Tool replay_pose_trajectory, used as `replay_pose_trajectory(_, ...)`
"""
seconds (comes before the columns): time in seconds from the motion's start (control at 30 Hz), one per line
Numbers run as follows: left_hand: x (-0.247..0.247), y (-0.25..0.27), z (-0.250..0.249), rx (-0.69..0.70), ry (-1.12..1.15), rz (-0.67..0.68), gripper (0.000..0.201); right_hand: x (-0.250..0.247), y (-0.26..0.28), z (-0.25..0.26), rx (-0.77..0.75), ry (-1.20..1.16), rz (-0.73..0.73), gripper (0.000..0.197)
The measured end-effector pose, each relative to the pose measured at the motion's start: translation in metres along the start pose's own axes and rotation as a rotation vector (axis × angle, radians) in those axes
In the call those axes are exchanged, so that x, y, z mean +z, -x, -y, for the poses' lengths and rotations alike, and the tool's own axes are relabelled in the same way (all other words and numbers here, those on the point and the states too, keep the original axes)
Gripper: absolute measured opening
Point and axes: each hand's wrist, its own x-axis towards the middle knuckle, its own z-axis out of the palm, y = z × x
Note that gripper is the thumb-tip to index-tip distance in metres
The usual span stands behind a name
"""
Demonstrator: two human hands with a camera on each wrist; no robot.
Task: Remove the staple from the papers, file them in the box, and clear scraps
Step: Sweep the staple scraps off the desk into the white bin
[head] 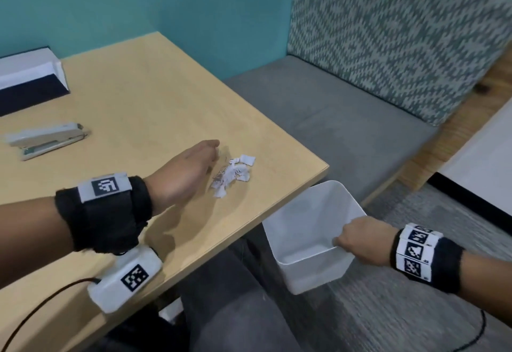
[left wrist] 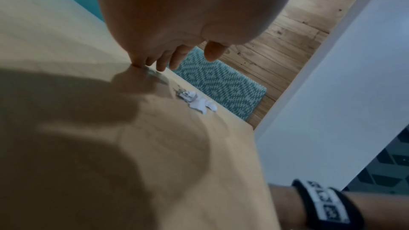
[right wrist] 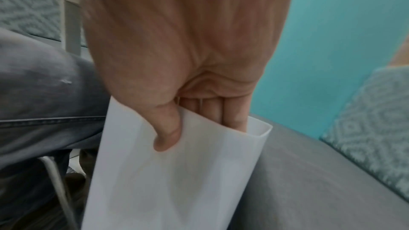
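A small heap of white paper scraps (head: 232,174) (left wrist: 199,103) lies near the right edge of the wooden table (head: 144,97). My left hand (head: 188,170) (left wrist: 168,59) stands edge-down on the tabletop just left of the heap, fingers straight, holding nothing. Below the table edge my right hand (head: 357,239) (right wrist: 177,125) grips the rim of an empty white plastic bin (head: 310,230) (right wrist: 177,172), thumb inside one wall, fingers outside. The dark file box (head: 30,80) with white papers in it sits at the table's far left.
A grey stapler (head: 45,140) lies on the table left of my hand. A grey bench seat (head: 318,113) with a patterned backrest (head: 388,25) runs along the right. My legs in dark trousers (head: 230,310) are under the table. A cable trails from the left wrist unit.
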Motion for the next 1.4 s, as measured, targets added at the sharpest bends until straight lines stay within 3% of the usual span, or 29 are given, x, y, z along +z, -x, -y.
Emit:
replay_pose_trajectory(0.2, 0.022, 0.003, -0.004, 0.030, -0.108, 0.064, 0.032, -0.036, 0.038, -0.010, -0.065, 0.109, -0.038, 0.030)
replay_pose_trajectory(0.23, 0.026, 0.001, -0.006, 0.035, -0.173, 0.055, 0.035, -0.039, 0.041, -0.010, -0.075, 0.119, -0.053, 0.030)
replay_pose_trajectory(0.33, 0.037, -0.002, -0.016, 0.019, -0.283, -0.037, 0.015, -0.049, 0.044, -0.007, -0.101, 0.137, -0.089, 0.030)
replay_pose_trajectory(0.47, 0.048, 0.001, -0.020, 0.042, -0.189, -0.030, 0.011, -0.060, 0.041, -0.002, -0.129, 0.137, -0.138, 0.029)
replay_pose_trajectory(0.63, 0.063, 0.006, -0.021, 0.042, -0.157, -0.028, 0.030, -0.069, 0.038, 0.001, -0.156, 0.162, -0.133, 0.031)
replay_pose_trajectory(0.77, 0.076, 0.018, -0.027, 0.054, -0.164, 0.012, 0.031, -0.075, 0.034, 0.003, -0.150, 0.171, -0.119, 0.030)
replay_pose_trajectory(0.9, 0.093, 0.027, -0.035, 0.142, -0.226, 0.069, 0.063, -0.080, 0.030, 0.006, -0.151, 0.174, -0.129, 0.032)
replay_pose_trajectory(1.03, 0.102, 0.025, -0.035, 0.214, -0.234, 0.090, 0.054, -0.085, 0.029, 0.007, -0.154, 0.178, -0.147, 0.033)
replay_pose_trajectory(1.23, 0.113, 0.029, -0.039, 0.248, -0.265, 0.100, 0.059, -0.091, 0.031, 0.003, -0.148, 0.171, -0.144, 0.034)
replay_pose_trajectory(1.4, 0.123, 0.034, -0.047, 0.248, -0.292, 0.113, 0.077, -0.090, 0.034, 0.000, -0.141, 0.117, -0.135, 0.036)
